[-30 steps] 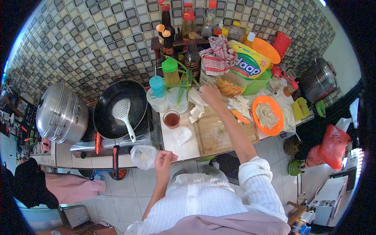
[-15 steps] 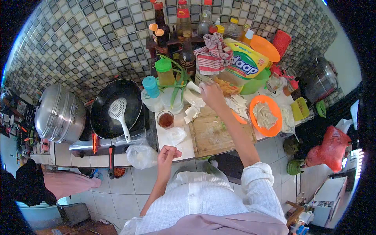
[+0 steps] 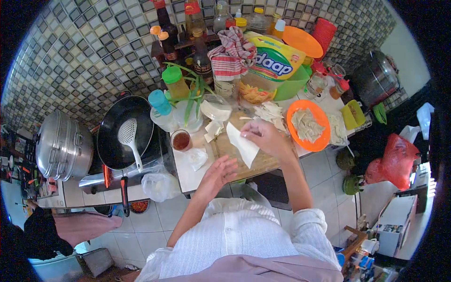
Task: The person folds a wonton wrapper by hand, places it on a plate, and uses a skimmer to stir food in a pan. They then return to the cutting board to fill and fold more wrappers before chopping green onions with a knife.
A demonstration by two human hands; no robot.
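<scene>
My right hand [image 3: 270, 138] pinches the edge of a thin white dough sheet [image 3: 243, 148], which hangs slanted over the wooden cutting board [image 3: 268, 164]. Just left of the sheet is my left hand [image 3: 217, 176], fingers spread and holding nothing. Behind them, more white sheets [image 3: 217, 110] sit in a clear container, with small cut pieces [image 3: 213, 130] in front of it. White dough pieces [image 3: 270, 113] are heaped at the board's far right. An orange plate [image 3: 326, 140] bears folded, paler pieces [image 3: 307, 124]. A glass of brown liquid [image 3: 181, 140] stands near a small plastic bag [image 3: 195, 158].
On the left, a black wok [image 3: 110, 152] with a white skimmer [image 3: 127, 132] rests on the stove beside a steamer pot [image 3: 66, 145]. Bottles [image 3: 202, 56], a checked cloth [image 3: 230, 58] and a yellow pack [image 3: 277, 61] line the back. Another person's dark sleeve [image 3: 40, 235] shows at far left.
My right hand has come back from the container toward me, bringing a dough sheet over the board. My left hand has moved up and right, and its fingers have spread.
</scene>
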